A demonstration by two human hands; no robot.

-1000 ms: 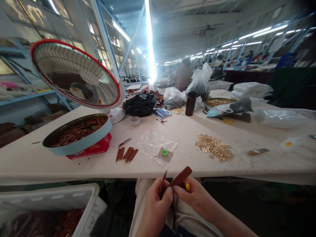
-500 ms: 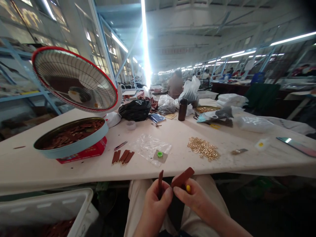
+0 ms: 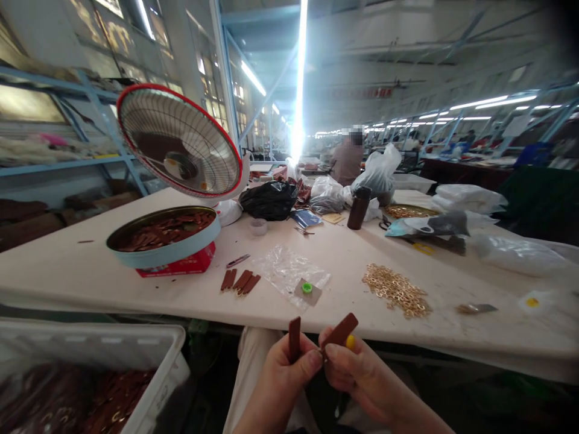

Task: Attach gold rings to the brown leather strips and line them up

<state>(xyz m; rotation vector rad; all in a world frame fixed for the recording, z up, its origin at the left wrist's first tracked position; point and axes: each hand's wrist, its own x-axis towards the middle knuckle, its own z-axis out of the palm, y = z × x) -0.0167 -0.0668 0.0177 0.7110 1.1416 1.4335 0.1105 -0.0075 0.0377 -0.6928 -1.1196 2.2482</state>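
Just in front of the table edge, over my lap, both hands meet with their fingertips close together. My left hand [image 3: 294, 367] is closed on a narrow brown leather strip [image 3: 294, 339], which stands upright between thumb and fingers. Pinched in my right hand [image 3: 350, 364] is a second brown leather strip [image 3: 341, 331], slanting up to the right. A small yellow tip [image 3: 350, 342] pokes out by the right fingers; what it belongs to is hidden. Several brown strips with gold rings [image 3: 243, 281] lie on the table beyond, and a heap of gold rings [image 3: 395, 290] sits to the right.
A round tin of brown pieces [image 3: 163, 256] rests on a red box [image 3: 181, 265] beside a fan [image 3: 181, 144]. A clear plastic bag [image 3: 289, 271], green cap [image 3: 306, 288], snips [image 3: 237, 260], brush [image 3: 474, 308] and dark bottle [image 3: 359, 208] lie about. A white crate [image 3: 167, 355] stands lower left.
My view has swung left, so the table things appear farther right. The strip in my left hand shows more of its flat face. Both hands stay close together with their strips.
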